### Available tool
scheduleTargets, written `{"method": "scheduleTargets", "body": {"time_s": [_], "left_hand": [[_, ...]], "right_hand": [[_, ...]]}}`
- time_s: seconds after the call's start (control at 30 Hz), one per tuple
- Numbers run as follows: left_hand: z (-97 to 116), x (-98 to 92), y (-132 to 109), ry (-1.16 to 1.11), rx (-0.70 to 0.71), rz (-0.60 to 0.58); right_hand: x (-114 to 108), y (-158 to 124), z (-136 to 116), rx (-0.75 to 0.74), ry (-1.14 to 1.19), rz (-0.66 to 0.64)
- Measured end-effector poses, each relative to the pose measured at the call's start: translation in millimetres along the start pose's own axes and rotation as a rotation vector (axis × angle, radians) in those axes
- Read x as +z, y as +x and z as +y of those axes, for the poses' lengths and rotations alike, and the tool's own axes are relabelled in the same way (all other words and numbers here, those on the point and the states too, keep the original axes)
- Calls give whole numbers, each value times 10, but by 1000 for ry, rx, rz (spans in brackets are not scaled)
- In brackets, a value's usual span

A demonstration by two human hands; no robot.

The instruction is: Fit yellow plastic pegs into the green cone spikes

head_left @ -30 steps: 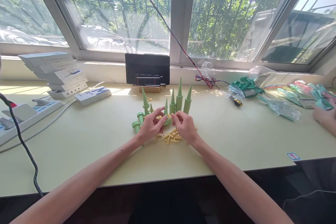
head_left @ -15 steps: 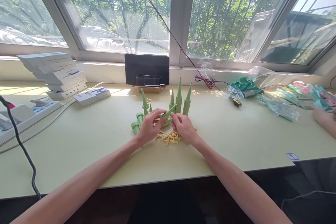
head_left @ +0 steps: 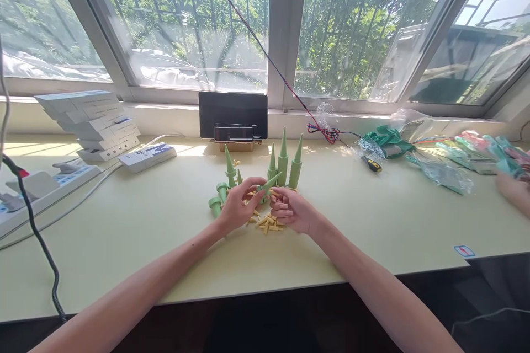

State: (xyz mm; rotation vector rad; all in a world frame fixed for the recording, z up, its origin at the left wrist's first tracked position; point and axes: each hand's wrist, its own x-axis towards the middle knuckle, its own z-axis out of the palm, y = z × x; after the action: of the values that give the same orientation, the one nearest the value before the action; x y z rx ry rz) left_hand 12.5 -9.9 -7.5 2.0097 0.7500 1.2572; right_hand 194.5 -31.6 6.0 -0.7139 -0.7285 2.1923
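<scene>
Green cone point(head_left: 272, 181), tilted, pinched in half-curled left hand point(head_left: 240, 203)

Forearms point(head_left: 143, 278) angled inward — left hand point(head_left: 245, 201) in a pinch, right hand point(head_left: 292, 209) near it, fingers curled.

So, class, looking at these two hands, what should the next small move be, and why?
Probably, the right hand should bring what it pinches, apparently a small yellow piece, to the green cone: the left hand holds that cone tilted close by, and more yellow pieces lie loose on the table near both hands.
</scene>
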Motion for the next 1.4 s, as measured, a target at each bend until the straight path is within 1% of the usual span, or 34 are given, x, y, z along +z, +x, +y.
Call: {"method": "scheduleTargets", "body": {"time_s": [0.2, 0.33, 0.43, 0.57, 0.7, 0.83, 1.0, 1.1, 1.27, 1.4], "left_hand": [[-30, 11, 3, -21, -18, 5], [-43, 5, -2, -44, -61, -23], [-55, 7, -2, -33, -86, -7], [-50, 21, 17, -19, -76, 34], [-30, 22, 36, -3, -63, 27], [-20, 14, 41, -17, -76, 10], [-1, 11, 40, 28, -92, 25], [7, 9, 40, 22, -106, 27], [-2, -3, 41, -50, -149, -8], [-3, -13, 36, -45, -151, -17]], "right_hand": [[-59, 2, 11, 9, 17, -171], [-53, -10, 14, -10, 23, -223], [-40, -21, 16, -4, 12, -200], [-31, -24, 28, 11, 12, -163], [-39, -12, 47, 9, 30, -170], [-54, -6, 56, 3, 22, -145], [-57, -3, 67, -25, -20, -137], [-27, -7, 79, -64, -115, -95], [41, -10, 123, -227, -389, 12], [52, 21, 177, -328, -555, 106]]}}
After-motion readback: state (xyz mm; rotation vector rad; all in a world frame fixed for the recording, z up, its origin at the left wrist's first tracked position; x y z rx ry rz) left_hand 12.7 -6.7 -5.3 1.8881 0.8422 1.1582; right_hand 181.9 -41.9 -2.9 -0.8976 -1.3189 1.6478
